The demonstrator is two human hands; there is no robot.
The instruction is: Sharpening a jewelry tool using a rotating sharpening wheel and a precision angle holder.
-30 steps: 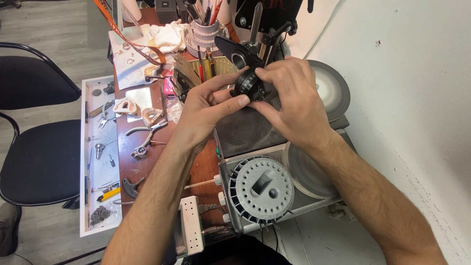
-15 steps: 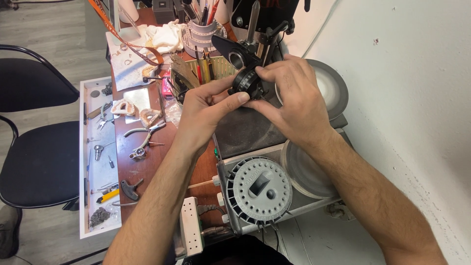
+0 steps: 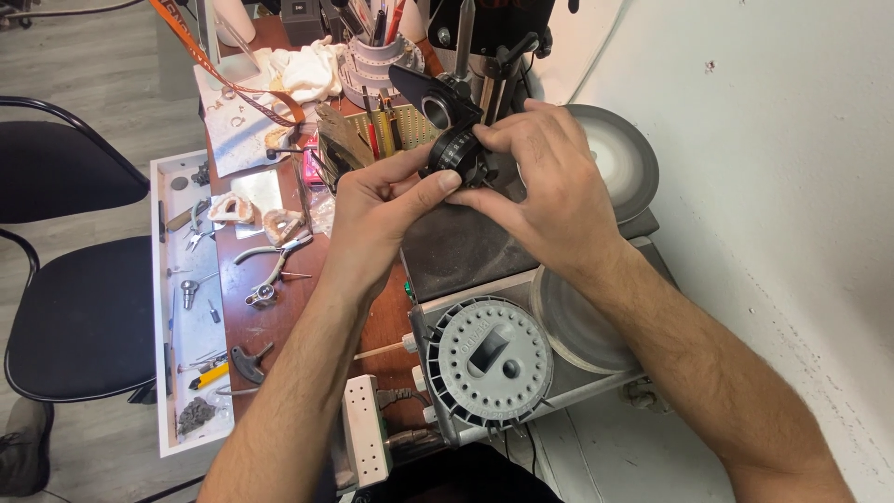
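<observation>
Below, the reddish-brown wooden workbench (image 3: 279, 326) runs away from me along a white plaster wall (image 3: 773, 140); grey plank flooring (image 3: 84, 47) lies to the left, with a black padded chair (image 3: 74, 317) drawn up beside the bench; a white shallow tray (image 3: 186, 317) on the bench edge carries small tools, and steel pliers (image 3: 270, 265) lie just beside it on the wood; a white power strip (image 3: 366, 428) sits at the near end; to the right stands a grey machine housing (image 3: 466, 242) with a grey perforated round disc (image 3: 492, 361) on its near face and a pale round wheel (image 3: 610, 158) behind; a white cup of pens and tools (image 3: 377, 56) stands at the far end.

My left hand (image 3: 377, 219) is partly closed; thumb and forefinger pinch the black ribbed round part (image 3: 456, 154) from the left side; the remaining fingers curl loosely under. My right hand (image 3: 549, 191) is curled over the same part from the right, fingertips pressing its rim; the palm hides the part's far side. The part is held in the air above the machine's dark top, just in front of a black metal stand (image 3: 466, 56).
</observation>
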